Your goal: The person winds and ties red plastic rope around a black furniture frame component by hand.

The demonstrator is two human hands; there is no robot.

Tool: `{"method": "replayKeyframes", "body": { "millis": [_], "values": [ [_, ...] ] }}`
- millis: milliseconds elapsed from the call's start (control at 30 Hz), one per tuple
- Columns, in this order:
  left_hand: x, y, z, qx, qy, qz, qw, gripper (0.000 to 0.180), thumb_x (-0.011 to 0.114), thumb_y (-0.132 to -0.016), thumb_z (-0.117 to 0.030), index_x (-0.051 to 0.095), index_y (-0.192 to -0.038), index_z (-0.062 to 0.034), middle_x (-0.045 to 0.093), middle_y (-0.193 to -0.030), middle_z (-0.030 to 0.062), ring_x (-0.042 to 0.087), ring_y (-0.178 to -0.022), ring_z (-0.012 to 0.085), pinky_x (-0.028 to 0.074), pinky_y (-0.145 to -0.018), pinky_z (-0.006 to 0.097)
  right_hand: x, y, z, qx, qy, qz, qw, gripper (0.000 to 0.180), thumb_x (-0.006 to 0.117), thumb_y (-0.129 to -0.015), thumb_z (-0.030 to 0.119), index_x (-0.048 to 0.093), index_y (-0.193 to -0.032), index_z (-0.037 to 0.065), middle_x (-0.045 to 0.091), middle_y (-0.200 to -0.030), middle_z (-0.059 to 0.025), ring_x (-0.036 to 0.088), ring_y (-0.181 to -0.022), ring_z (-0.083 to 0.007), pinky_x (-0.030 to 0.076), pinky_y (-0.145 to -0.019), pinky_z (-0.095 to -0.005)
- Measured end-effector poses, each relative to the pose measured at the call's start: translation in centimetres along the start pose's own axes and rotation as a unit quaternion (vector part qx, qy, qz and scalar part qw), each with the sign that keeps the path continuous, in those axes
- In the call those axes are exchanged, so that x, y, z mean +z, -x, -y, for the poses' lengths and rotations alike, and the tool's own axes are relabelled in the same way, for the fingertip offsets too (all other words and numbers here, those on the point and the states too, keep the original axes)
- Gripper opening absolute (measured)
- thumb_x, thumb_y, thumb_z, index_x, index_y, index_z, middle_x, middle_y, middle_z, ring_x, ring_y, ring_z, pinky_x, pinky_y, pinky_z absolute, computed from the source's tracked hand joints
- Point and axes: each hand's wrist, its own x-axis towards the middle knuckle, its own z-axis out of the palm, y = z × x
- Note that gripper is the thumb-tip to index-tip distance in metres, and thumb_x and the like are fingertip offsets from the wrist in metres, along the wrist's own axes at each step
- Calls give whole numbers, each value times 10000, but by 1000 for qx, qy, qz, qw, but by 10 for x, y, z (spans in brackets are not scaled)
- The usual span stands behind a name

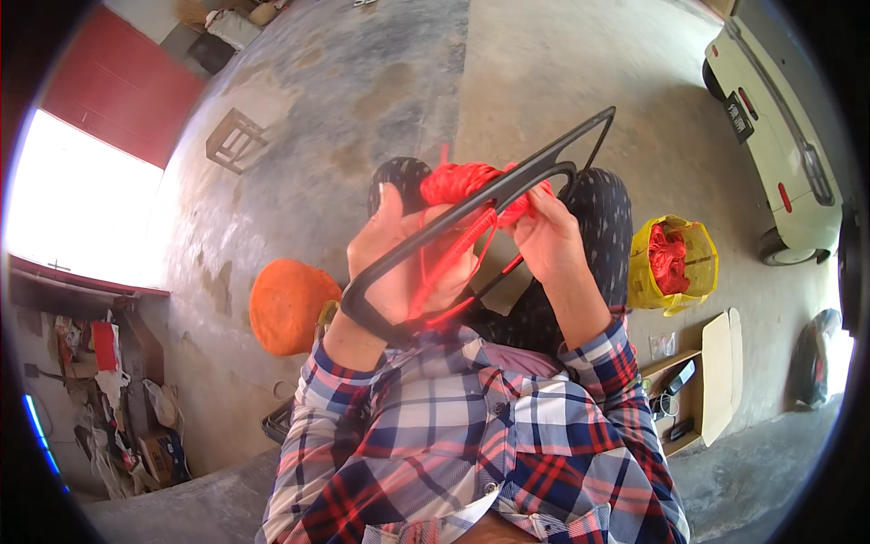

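Observation:
A black frame (399, 257) of curved bars slants across my lap, its far end raised to the right. Red cord (462, 245) is wound along one of its inner bars. Beneath the near bar is my left hand (385, 247), thumb up and fingers curled where red strands cross them; the bar partly covers its grip. My right hand (554, 238) pinches a thick bundle of red cord (458, 183) beside the frame's middle. A loose cord end sticks up past the bundle.
An orange round item (292, 308) sits by my left knee. To my right stand a yellow bag (645, 281) of red cord and an open cardboard box (720, 381) with small devices. A wooden stool (234, 140) is far left; a pale vehicle (770, 136) stands far right.

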Motion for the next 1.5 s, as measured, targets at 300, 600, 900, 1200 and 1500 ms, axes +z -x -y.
{"method": "replayKeyframes", "body": {
  "millis": [300, 600, 900, 1200, 1500],
  "values": [
    [-19, -12, -3, 17, 15, 108, 994, 885, 373, -845, -755, 488, -1331, -24, 470, -763, 100, 354, -439, 112, 222, -352, 227, -17, 15, 10, -31, -130, 38, 990, 366, 558, -880, 308, 589, -1166, 82, 649, -1108, -115, 575, -1100, -257, 415, -953, -493],
    [-41, -6, -15, 71, -51, 101, 991, 497, 634, -908, -310, 498, -1342, -109, 452, -715, 56, 370, -450, 95, 253, -339, 198, 1, 31, 90, -97, -284, 268, 915, 452, 357, -997, 473, 493, -1033, 44, 468, -642, -4, 492, -565, -146, 462, -775, -377],
    [-29, 6, -17, 110, -118, -17, 987, 437, 547, -929, -153, 495, -1352, -55, 463, -677, 5, 385, -511, 78, 288, -429, 211, -16, 36, 41, -8, -62, 43, 997, 512, 308, -1008, 500, 546, -1012, 47, 419, -523, 19, 326, -400, -117, 366, -553, -287],
    [-50, 4, -17, 173, -112, -10, 979, 408, 565, -941, -198, 502, -1325, -77, 468, -686, 47, 404, -453, 95, 300, -345, 200, 52, 62, 4, 157, -150, 92, 972, 519, 297, -1003, 505, 532, -1012, 42, 427, -506, 3, 348, -392, -127, 386, -528, -309],
    [-60, 4, -29, 149, -80, 10, 986, 420, 577, -937, -243, 504, -1301, -48, 487, -741, 63, 429, -472, 96, 315, -343, 202, 23, 29, -5, 167, -167, 91, 967, 402, 417, -983, 449, 561, -981, 74, 500, -566, -50, 451, -471, -174, 439, -553, -344]
  ]
}}
